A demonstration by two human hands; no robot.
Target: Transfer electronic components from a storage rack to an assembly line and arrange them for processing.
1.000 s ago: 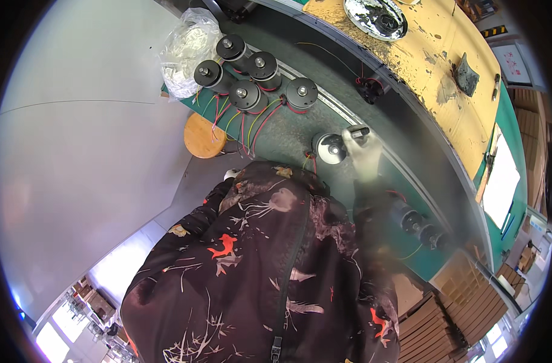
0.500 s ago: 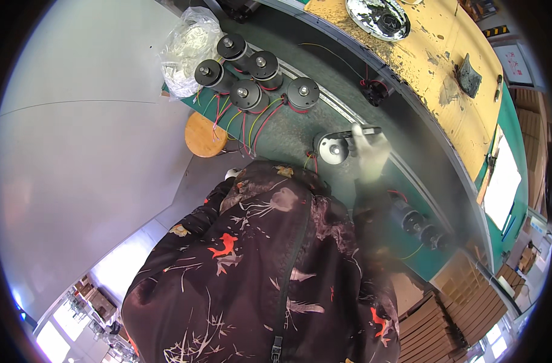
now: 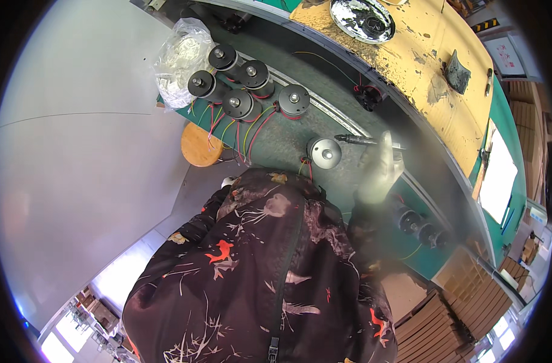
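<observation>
My right hand, in a whitish glove, is closed round a slim black-stained paintbrush. The brush's dark end points left, just above and right of an electric motor with a bare silver face and a central shaft, and shows a small gap from it. Red and yellow-green wires come out at that motor's left side. Of my left hand only a scrap of white glove shows beside the jacket at the bench edge; its fingers are hidden. Several black-faced motors stand upright farther left, their wires trailing toward me.
A plastic bag of pale stuff lies at the far left, a round wooden stool below. A raised yellow board carries a black-smeared dish. More motors lie right of my forearm. A metal rail crosses the green bench.
My right hand has drawn back to the right and a little toward me, taking the paintbrush off the silver-faced motor's rim. The whole view has shifted slightly.
</observation>
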